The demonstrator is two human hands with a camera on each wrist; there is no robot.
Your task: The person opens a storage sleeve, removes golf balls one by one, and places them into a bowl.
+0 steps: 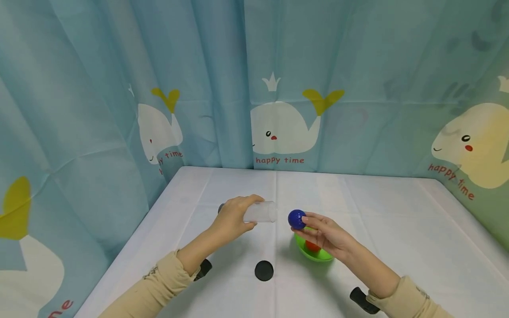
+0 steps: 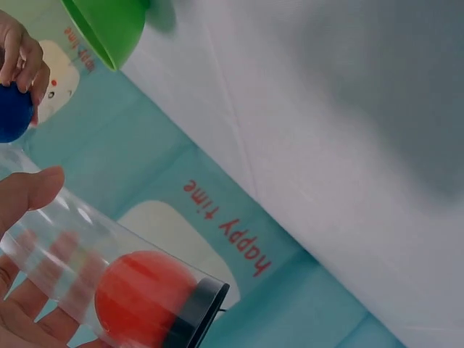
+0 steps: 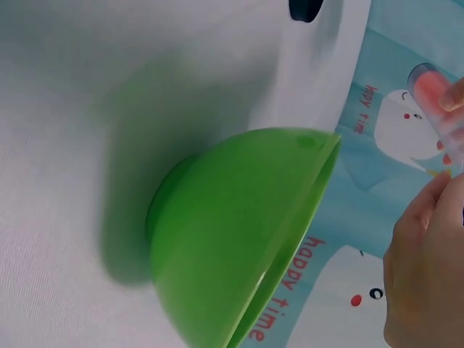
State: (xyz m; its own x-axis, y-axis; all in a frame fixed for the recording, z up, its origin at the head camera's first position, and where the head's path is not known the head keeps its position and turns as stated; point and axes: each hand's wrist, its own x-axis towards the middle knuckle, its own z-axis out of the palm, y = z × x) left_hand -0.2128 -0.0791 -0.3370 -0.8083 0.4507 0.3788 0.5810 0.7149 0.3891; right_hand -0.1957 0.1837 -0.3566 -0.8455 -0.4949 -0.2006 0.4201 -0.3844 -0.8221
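Note:
My left hand (image 1: 234, 217) grips a clear plastic tube (image 1: 262, 212), which lies on its side in the air with its mouth toward the right. In the left wrist view a red ball (image 2: 141, 297) sits inside the tube against its black end cap (image 2: 196, 315). Between thumb and fingers my right hand (image 1: 328, 234) pinches a dark blue ball (image 1: 296, 219), a short way from the tube's mouth. Below that hand stands a green bowl (image 1: 318, 255) on the table, partly hidden, with an orange-red ball (image 1: 313, 246) in it.
A round black lid (image 1: 264, 270) lies flat on the white-covered table (image 1: 222, 282) in front of the tube. Blue curtains with whale prints (image 1: 286, 128) hang behind and at the sides. Black wrist camera parts (image 1: 363, 300) show at both sleeves.

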